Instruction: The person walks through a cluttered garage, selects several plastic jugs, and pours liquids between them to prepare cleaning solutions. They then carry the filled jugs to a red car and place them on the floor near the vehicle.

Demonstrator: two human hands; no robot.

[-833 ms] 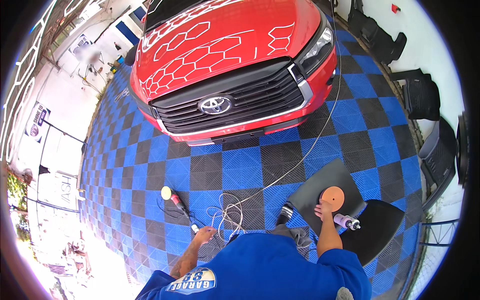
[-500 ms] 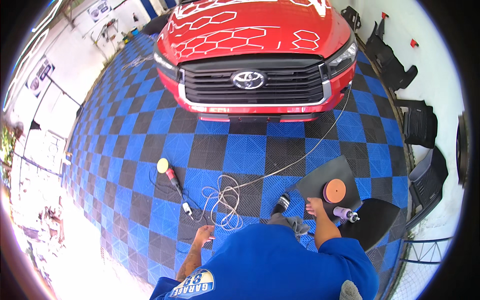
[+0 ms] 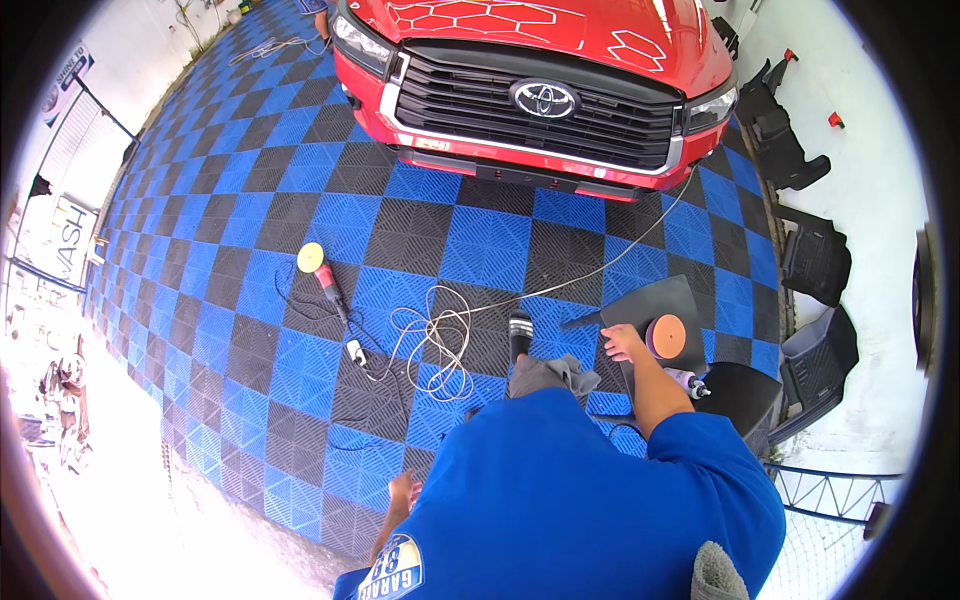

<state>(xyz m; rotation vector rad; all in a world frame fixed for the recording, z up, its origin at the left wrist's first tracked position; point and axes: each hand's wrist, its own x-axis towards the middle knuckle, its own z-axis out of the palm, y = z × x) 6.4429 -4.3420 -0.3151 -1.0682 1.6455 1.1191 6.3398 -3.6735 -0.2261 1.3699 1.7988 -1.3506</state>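
Note:
My right hand [image 3: 624,343] reaches over a dark grey mat [image 3: 650,300] on the floor, just left of a round orange polishing pad [image 3: 667,337]. Its fingers are curled; a dark narrow shape lies by the fingertips, and I cannot make out what they hold. A pale bottle with a dark nozzle [image 3: 686,383] lies beside my forearm. My left hand [image 3: 403,492] hangs low at my left side, over the tiles and partly behind my blue shirt, so its fingers are unclear. A red and black polisher with a yellow pad [image 3: 312,257] rests on the floor farther left.
A looped pale cord [image 3: 450,345] runs across the checkered floor to the red car [image 3: 540,120]. Black car mats [image 3: 818,255] lean along the right wall. A second dark mat [image 3: 742,395] lies near the bottle. Another person's legs [image 3: 322,22] show at the far left of the car.
My view has shifted, so the car sits higher and farther right. My left hand is lower and more hidden. The right hand stays by the orange pad; another person's legs have come into view.

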